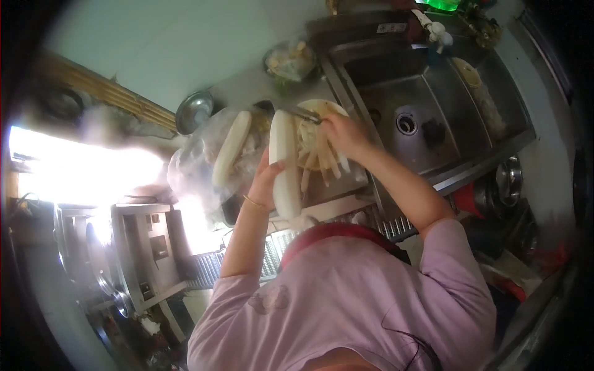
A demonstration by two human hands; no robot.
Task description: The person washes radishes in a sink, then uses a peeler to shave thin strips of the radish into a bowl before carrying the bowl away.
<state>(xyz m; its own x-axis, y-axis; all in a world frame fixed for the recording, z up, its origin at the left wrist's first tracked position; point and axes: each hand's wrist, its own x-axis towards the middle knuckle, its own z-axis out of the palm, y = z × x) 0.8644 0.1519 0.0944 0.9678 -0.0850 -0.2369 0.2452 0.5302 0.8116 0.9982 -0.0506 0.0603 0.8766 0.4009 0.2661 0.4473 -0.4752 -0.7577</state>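
My left hand (268, 177) grips a long, pale, peeled vegetable (285, 164) from its left side, holding it lengthwise in front of me. A dark-handled tool (305, 115), perhaps a peeler or knife, is closed in my right hand (337, 131), and its far end meets the vegetable's upper part. Just right of the vegetable, a round pale bowl (317, 106) holds whitish strips (322, 151), some hanging over its near rim. Another long pale vegetable (232, 148) lies on clear plastic (197, 162) to the left.
A steel sink (396, 93) with a drain (406, 124) is on the right. Behind the bowl sits a bag of food pieces (291, 62). A metal bowl (195, 111) stands at the back left against the wall. A rack of shelves (148, 247) is at the lower left.
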